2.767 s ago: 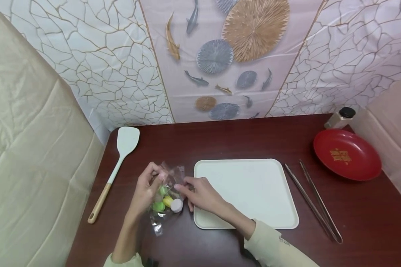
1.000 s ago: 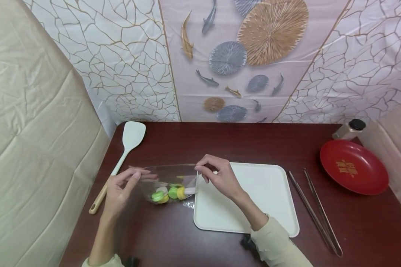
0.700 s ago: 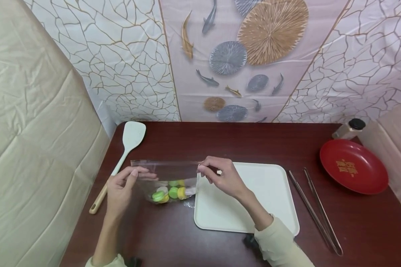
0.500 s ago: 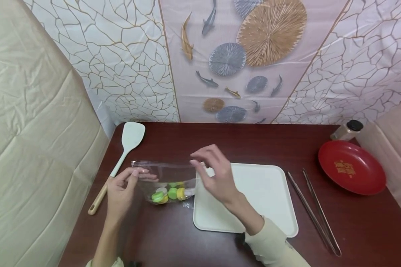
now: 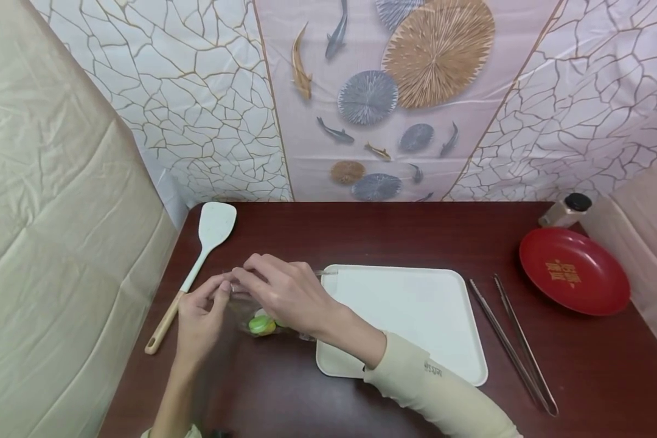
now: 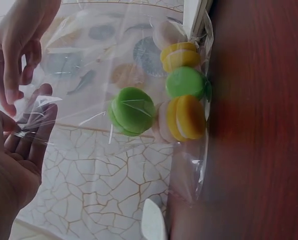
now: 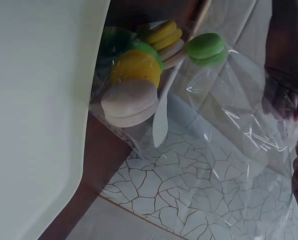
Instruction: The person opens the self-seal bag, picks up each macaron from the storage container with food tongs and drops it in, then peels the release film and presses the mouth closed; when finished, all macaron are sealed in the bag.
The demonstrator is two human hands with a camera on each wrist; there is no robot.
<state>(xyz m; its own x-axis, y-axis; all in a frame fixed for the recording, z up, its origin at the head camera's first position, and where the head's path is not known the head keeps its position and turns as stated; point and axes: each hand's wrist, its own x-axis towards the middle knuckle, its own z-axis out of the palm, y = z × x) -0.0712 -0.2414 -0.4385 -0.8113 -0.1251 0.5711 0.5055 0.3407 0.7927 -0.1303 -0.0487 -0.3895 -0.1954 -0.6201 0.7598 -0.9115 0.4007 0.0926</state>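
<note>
A clear zip bag point(image 6: 96, 119) holds several macarons, among them a green macaron point(image 6: 133, 110), a yellow macaron point(image 6: 189, 118) and a pale pink macaron point(image 7: 128, 102). My left hand point(image 5: 199, 319) pinches the bag's upper left corner between thumb and fingers. Reaching across the bag, my right hand point(image 5: 290, 295) has its loosely bent fingertips right beside the left thumb at that corner. In the head view it hides most of the bag. The bag's lower right part lies against the left edge of the white tray point(image 5: 410, 322).
A white spatula point(image 5: 216, 226) with a wooden handle lies at the left. Right of the tray are metal tongs point(image 5: 549, 400), a red plate point(image 5: 586, 274) and a small jar point(image 5: 564, 212) with a black lid. Fabric walls close in the back and sides.
Earlier both hands fiddled with the crumpled bag, then stretched its top edge between them. My right hand has let go of the right corner and moved left to the left hand, which kept its hold.
</note>
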